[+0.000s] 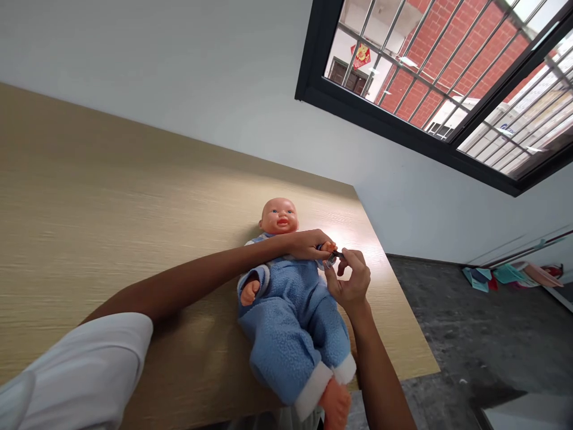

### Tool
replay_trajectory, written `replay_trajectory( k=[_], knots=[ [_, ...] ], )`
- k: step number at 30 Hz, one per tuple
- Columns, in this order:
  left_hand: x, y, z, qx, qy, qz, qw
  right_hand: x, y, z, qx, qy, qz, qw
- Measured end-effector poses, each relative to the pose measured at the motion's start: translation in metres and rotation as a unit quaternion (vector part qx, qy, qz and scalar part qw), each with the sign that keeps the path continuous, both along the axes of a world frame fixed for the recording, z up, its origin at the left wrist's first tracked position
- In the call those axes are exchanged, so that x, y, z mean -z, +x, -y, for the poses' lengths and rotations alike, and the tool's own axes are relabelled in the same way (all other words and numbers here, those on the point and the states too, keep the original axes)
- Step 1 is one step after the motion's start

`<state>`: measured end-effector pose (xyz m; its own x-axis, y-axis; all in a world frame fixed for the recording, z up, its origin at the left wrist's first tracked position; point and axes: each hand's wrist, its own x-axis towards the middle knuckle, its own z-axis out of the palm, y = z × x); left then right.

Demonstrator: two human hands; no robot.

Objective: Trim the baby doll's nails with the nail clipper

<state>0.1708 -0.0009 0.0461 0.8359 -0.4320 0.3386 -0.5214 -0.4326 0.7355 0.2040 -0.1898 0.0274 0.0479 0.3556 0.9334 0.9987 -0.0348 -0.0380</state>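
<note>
A baby doll [286, 292] in a fuzzy blue outfit with white cuffs lies on its back on the wooden table [111, 197]. Across its chest reaches my left arm, and my left hand [310, 242] is closed round the doll's small hand [330, 246], whose fingers stick out. My right hand [351, 278] pinches a small shiny metal nail clipper [332, 259] between thumb and fingers. The clipper's end is right at the doll's fingers; whether it touches them I cannot tell. The doll's other hand [250, 292] rests free at its side.
The table's right edge [394, 269] runs close beside my right hand. Behind it stands a white wall [201, 77] with a dark-framed barred window [403, 131]. Coloured cloth-like items [505, 276] lie on the dark floor [447, 316] at the right.
</note>
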Motion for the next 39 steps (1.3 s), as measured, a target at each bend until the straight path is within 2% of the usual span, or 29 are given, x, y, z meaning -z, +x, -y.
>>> replay_trajectory(
  k=[7, 13, 20, 25, 34, 39],
  knots=[
    [0.003, 0.001, 0.0, 0.004, 0.009, 0.009, 1.0, 0.002, 0.002, 0.001, -0.02, -0.012, -0.001, 1.0],
    [0.004, 0.001, -0.002, -0.002, 0.001, 0.006, 1.0, 0.003, 0.0, 0.0, -0.001, -0.001, 0.002, 1.0],
    [-0.001, 0.0, -0.001, -0.003, 0.003, -0.004, 1.0, 0.01, 0.003, -0.001, 0.01, 0.058, -0.049, 0.997],
    [0.002, 0.002, -0.001, -0.004, 0.003, -0.011, 1.0, 0.01, 0.003, -0.001, 0.005, 0.044, -0.081, 0.996],
    [0.001, 0.001, -0.001, -0.006, -0.006, -0.021, 1.0, 0.004, 0.002, 0.0, -0.003, 0.043, -0.058, 0.997],
    [0.001, 0.0, 0.0, -0.01, -0.02, -0.027, 0.999, 0.008, 0.004, -0.001, -0.003, 0.064, -0.057, 0.996]
  ],
)
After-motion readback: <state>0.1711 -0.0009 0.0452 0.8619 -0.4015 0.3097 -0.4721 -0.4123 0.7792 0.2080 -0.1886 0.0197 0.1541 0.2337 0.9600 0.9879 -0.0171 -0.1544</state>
